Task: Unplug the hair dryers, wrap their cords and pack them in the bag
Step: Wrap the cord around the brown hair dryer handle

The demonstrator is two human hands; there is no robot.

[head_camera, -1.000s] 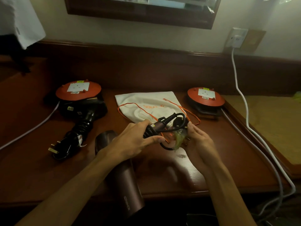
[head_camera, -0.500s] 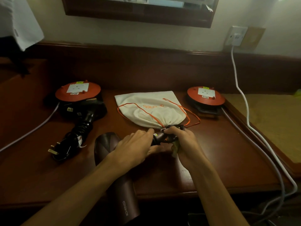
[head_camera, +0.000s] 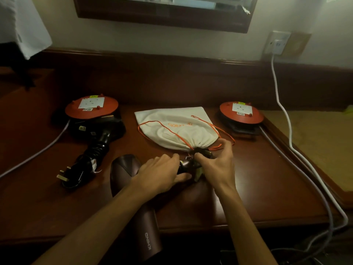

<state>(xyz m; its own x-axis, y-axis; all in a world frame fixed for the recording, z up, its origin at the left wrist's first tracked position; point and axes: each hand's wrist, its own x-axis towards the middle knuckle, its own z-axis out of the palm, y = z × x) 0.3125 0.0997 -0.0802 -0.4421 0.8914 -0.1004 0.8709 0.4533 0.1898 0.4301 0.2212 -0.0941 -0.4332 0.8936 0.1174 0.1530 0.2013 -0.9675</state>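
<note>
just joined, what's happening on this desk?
A person is bundling the cord of the maroon hair dryer, which lies at the desk's front edge. The left hand grips the dark cord bundle while the right hand pinches it from above, just in front of the white drawstring bag. A black hair dryer lies to the left, its cord already wrapped and its plug free. Nothing visibly packed yet.
</note>
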